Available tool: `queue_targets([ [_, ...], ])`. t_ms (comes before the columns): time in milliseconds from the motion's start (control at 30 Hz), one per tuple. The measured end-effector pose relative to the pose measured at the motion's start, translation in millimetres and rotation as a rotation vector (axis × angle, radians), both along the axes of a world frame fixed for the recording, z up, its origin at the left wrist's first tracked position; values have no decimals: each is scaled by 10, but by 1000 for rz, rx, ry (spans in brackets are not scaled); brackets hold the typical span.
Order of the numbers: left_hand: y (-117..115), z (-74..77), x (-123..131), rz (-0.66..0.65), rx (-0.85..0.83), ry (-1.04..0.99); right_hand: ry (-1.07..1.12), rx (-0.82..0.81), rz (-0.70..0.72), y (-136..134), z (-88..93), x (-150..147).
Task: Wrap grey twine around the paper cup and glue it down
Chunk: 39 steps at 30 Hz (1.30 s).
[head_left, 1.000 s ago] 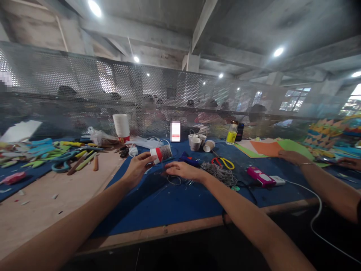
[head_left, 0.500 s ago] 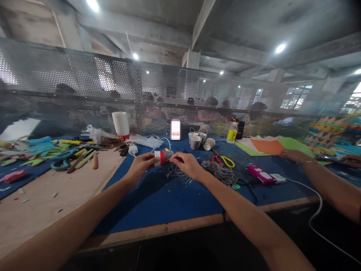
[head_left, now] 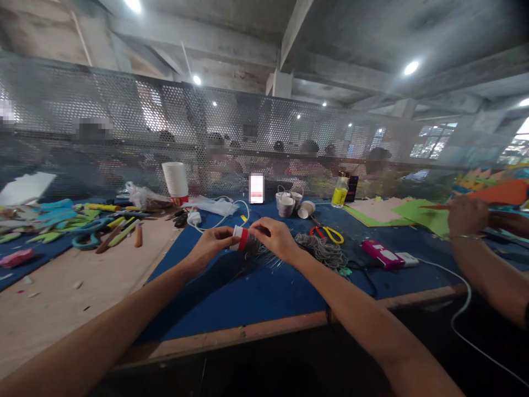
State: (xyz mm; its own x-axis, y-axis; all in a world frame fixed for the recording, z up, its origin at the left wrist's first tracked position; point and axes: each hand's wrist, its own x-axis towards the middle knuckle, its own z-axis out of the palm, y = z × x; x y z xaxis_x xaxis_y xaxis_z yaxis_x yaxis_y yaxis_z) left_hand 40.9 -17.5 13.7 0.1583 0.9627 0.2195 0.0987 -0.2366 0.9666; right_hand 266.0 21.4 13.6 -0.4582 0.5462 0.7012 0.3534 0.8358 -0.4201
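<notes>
My left hand [head_left: 212, 242] grips a paper cup [head_left: 243, 239] with a red band, tipped on its side above the blue mat. Grey yarn is wound around the part of the cup toward my right hand. My right hand [head_left: 273, 237] is pinched beside the cup's right end, on what looks like the grey yarn; the strand between the fingertips is hardly visible. Loose strands lie under both hands. A heap of grey yarn [head_left: 320, 251] rests just right of my right hand, with red-and-yellow-handled scissors [head_left: 330, 234] behind it.
Small wrapped cups [head_left: 286, 205], a lit phone [head_left: 257, 188] and a yellow-labelled bottle [head_left: 340, 190] stand at the back. A cup stack [head_left: 175, 179] and tools [head_left: 118, 231] are left. Right are a magenta box [head_left: 382, 255], a cable and a co-worker's hand [head_left: 467, 216] by coloured paper.
The cup has tilted and turned in my left hand, and my right hand has risen slightly beside it. The co-worker's hand has moved right, lifting the orange paper off the pile.
</notes>
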Motion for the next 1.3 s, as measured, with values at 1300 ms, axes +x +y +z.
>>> queue_targets([
  [1300, 14, -42, -30, -108, -36, -8, 32, -50, -88, 75, -24, 9],
])
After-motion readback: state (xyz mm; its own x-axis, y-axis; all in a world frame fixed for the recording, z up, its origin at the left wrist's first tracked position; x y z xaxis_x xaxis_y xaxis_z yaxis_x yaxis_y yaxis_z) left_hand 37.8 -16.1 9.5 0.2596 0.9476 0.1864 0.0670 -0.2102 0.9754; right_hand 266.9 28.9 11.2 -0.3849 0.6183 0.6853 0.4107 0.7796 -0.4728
